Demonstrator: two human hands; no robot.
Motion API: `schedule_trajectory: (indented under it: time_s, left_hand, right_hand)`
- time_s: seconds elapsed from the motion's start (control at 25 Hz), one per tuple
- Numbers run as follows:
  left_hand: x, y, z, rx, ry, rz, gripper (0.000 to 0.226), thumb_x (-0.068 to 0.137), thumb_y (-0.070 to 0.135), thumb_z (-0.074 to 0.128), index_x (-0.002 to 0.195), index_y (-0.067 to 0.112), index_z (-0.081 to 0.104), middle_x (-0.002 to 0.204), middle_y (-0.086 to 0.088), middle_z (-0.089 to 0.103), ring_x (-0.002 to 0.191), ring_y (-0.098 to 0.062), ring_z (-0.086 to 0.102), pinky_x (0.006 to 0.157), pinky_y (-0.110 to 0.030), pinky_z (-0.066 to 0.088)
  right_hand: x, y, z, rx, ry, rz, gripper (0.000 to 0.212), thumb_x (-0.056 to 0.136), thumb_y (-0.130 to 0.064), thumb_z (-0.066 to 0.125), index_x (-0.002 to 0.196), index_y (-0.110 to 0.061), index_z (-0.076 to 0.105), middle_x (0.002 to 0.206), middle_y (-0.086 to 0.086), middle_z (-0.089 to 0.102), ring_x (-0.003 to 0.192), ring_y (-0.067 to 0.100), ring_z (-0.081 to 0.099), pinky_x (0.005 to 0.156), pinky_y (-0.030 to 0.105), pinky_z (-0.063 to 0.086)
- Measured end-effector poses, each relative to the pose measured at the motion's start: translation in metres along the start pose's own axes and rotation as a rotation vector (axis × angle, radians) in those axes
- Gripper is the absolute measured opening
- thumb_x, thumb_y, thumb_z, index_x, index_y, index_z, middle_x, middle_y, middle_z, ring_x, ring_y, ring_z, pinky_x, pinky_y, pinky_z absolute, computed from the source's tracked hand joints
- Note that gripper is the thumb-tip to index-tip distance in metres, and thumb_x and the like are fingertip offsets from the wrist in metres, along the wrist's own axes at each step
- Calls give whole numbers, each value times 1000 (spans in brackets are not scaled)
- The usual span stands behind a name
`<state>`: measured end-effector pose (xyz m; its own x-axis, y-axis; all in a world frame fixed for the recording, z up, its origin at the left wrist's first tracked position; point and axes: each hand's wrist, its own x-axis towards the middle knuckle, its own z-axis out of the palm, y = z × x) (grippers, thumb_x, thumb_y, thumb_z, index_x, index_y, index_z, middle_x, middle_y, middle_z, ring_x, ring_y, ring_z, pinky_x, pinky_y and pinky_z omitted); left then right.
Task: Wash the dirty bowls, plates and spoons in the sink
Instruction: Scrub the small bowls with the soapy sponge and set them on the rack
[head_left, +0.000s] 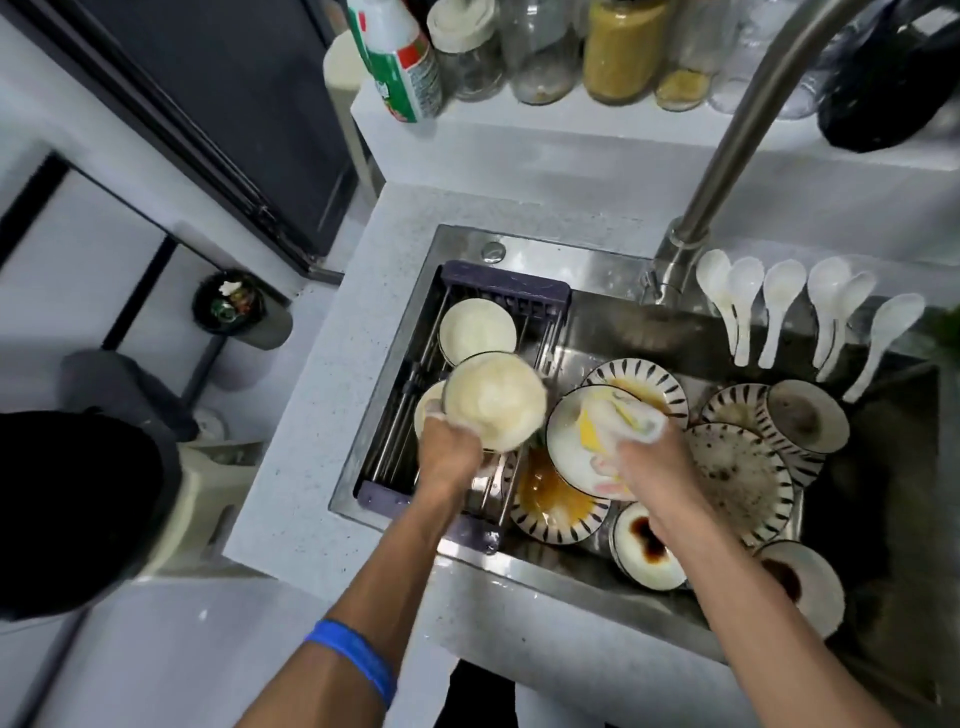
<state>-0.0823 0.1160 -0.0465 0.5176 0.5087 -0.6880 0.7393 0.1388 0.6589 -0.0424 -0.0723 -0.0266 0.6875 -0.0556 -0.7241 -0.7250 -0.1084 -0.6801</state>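
Left hand (448, 451) grip holds bowl (494, 401) over rack (457, 384) edge; right hand (655, 457) grip clutches sponge (618, 421) above crowded sink (613, 322).

Black-striped plates (640, 382), white spoons (779, 301)

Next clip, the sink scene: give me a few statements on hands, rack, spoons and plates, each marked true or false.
1. The left hand holds a soapy bowl over the drying rack. True.
2. The right hand is empty. False: it grips a sponge cloth.
3. White spoons lie along the sink's back edge. True.
4. The spoons lie inside the rack. False: the rack holds bowls.
5. Every plate in the sink is clean. False: a striped plate holds brown sauce.
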Motion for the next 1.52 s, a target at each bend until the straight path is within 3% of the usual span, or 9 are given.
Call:
schedule_trajectory:
  time_s: [0.16, 0.32, 0.56, 0.72, 0.84, 1.0, 1.12, 1.28, 1.52]
  left_hand:
    - [29, -31, -17, 261, 123, -161, 37, 100, 5, 46, 134, -7, 52, 130, -25, 61, 115, -42, 63, 72, -38, 55]
    - [7, -33, -18, 290, 526, 109, 31, 97, 16, 57, 126, 4, 53, 108, -13, 64, 95, -28, 62, 76, -27, 45]
    - [0, -101, 126, 834, -500, 63, 19, 92, 23, 67, 105, 8, 65, 103, -9, 66, 94, -28, 62, 70, -30, 52]
    - [19, -142, 183, 841, -480, -165, 30, 96, 7, 59, 122, -6, 58, 113, -13, 60, 109, -35, 62, 67, -32, 58]
    - [15, -130, 179, 878, -478, -24, 39, 96, 2, 53, 134, 1, 48, 124, -13, 59, 115, -32, 59, 87, -31, 52]
    - [-10, -85, 161, 846, -425, 314, 61, 92, -5, 50, 138, 26, 27, 98, -1, 54, 80, -20, 59, 70, -30, 50]
    - [-25, -57, 151, 1060, -328, 696, 87, 93, -11, 50, 144, 41, 2, 122, -9, 52, 68, -14, 61, 66, -27, 60]
    - [-29, -29, 149, 1361, -284, 1059, 95, 90, -20, 40, 143, 39, -13, 150, -24, 24, 120, -30, 53, 81, -35, 61]
    - [-48, -8, 125, 465, -281, 662, 72, 87, -9, 46, 147, 26, 26, 135, -4, 45, 94, 2, 55, 89, -32, 56]
  right_hand:
    - [-2, 25, -46, 72, 102, 94, 13, 89, -27, 68, 101, -28, 64, 98, 1, 70, 79, 23, 72, 58, 42, 61]
    - [9, 33, -88, 200, 198, 191, 15, 95, -34, 58, 105, -23, 63, 99, 6, 67, 82, 27, 69, 60, 46, 60]
    - [27, 62, -132, 298, 245, 186, 3, 99, -29, 57, 99, -26, 58, 104, 3, 63, 79, 23, 66, 68, 48, 59]
    - [32, 87, -154, 298, 210, 187, 11, 94, -33, 62, 100, -25, 58, 106, -2, 58, 78, 20, 68, 68, 51, 60]
    - [26, 97, -165, 339, 194, 229, 13, 92, -34, 65, 96, -24, 57, 94, 4, 64, 76, 28, 70, 69, 53, 60]
    - [17, 102, -171, 425, 179, 247, 10, 91, -32, 68, 96, -26, 61, 111, 9, 64, 96, 40, 68, 60, 52, 59]
    - [12, 106, -170, 434, 177, 191, 11, 93, -22, 62, 87, -27, 70, 118, 9, 63, 91, 35, 67, 53, 33, 50]
    - [6, 94, -160, 494, 221, 142, 16, 83, -11, 69, 82, -27, 70, 97, -1, 70, 86, 16, 62, 69, 30, 47]
    - [-8, 67, -97, -419, 309, -824, 22, 67, 1, 82, 86, -4, 72, 99, 8, 66, 94, 13, 64, 78, 20, 52]
